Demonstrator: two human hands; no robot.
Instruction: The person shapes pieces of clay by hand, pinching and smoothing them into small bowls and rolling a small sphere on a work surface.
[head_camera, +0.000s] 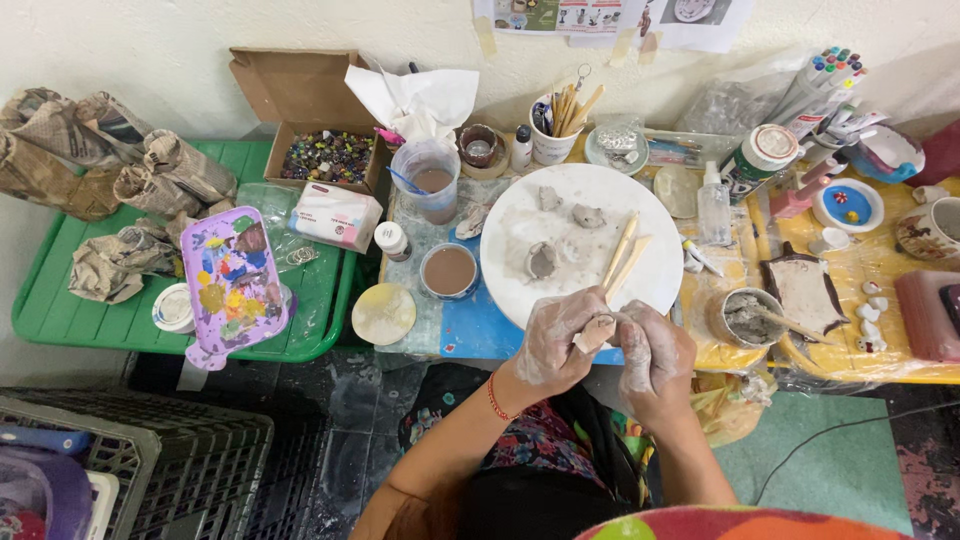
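Both hands meet at the near edge of the white disc (580, 215) on the table (470, 325). Left hand (553, 340) and right hand (655, 355) are closed around a small clay piece (597, 331), pinched between the fingertips, just below two wooden sticks (622, 255).

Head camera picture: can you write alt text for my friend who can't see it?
Seen from above, a person's clay-dusted left hand and right hand pinch a small clay piece together at the edge of a round white board holding grey clay lumps and wooden sticks. A purple paint palette lies on a green tray to the left.
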